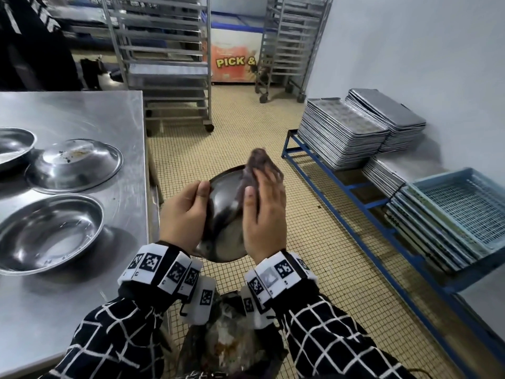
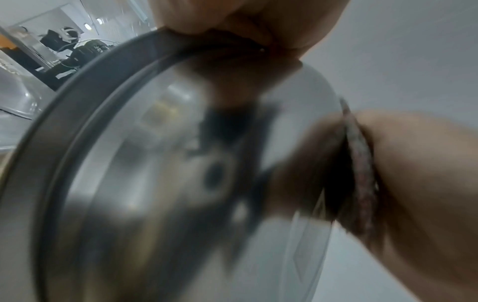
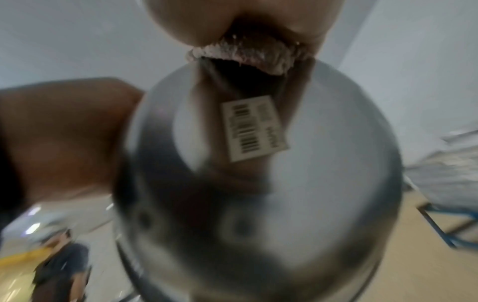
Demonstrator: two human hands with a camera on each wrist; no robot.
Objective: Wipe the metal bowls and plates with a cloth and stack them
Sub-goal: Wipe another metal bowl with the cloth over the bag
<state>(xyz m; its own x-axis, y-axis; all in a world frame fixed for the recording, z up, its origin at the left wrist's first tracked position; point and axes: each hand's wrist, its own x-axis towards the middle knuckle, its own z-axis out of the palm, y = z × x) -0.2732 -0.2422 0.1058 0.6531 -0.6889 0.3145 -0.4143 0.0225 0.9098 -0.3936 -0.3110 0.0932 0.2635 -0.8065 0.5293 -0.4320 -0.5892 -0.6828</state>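
Note:
My left hand (image 1: pixel 188 212) grips a metal bowl (image 1: pixel 222 214) by its rim, tilted on edge in the air right of the steel table (image 1: pixel 82 110). My right hand (image 1: pixel 263 214) holds a greyish-purple cloth (image 1: pixel 259 162) against the bowl's far side. The right wrist view shows the bowl (image 3: pixel 323 183) with a barcode sticker (image 3: pixel 254 128) and the cloth (image 3: pixel 245 55) under my palm. In the left wrist view the bowl (image 2: pixel 155 183) fills the frame, the cloth (image 2: pixel 362 173) at its right edge. On the table sit an upturned bowl (image 1: pixel 73 164), an upright bowl (image 1: pixel 49 233) and another bowl (image 1: pixel 13 146).
A dark bin with scraps (image 1: pixel 226 337) stands on the tiled floor below my hands. To the right, a blue rack (image 1: pixel 355 187) carries stacked metal trays (image 1: pixel 344 129) and a blue plastic crate (image 1: pixel 470 203). Tall wheeled tray racks (image 1: pixel 169 64) stand behind.

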